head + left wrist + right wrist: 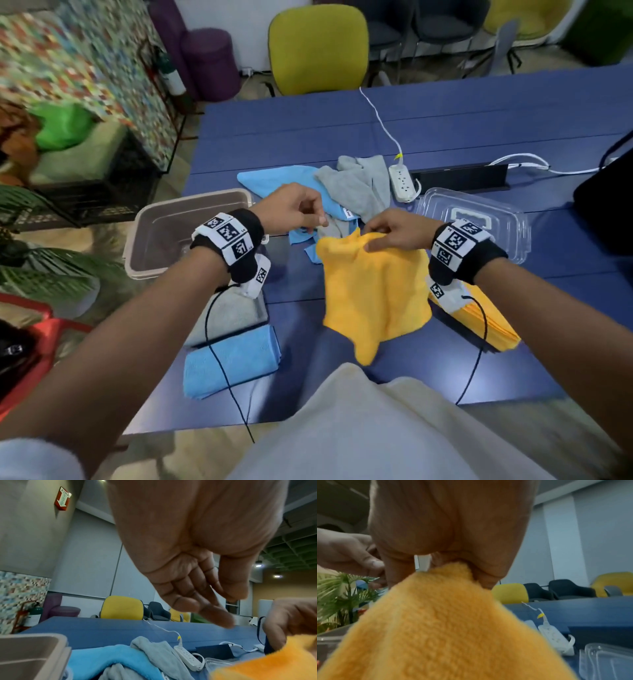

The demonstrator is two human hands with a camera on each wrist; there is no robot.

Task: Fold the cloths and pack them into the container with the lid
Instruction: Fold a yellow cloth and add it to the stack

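My right hand (371,236) pinches the top edge of an orange-yellow cloth (373,291), which hangs unfolded above the blue table; the right wrist view shows the fingers (488,580) closed on its corner (445,628). Just left of that edge hovers my left hand (317,219), fingers relaxed and holding nothing, as its palm (229,609) shows. The beige container (191,200) stands at the left. Its clear lid (479,219) lies at the right. Loose blue (274,180) and grey (359,185) cloths are heaped behind my hands.
Folded grey (233,315) and blue (233,363) cloths lie near the front left edge, and a folded yellow stack (489,329) sits under my right wrist. A white power strip (402,181), its cable and a black box (459,176) lie behind the lid.
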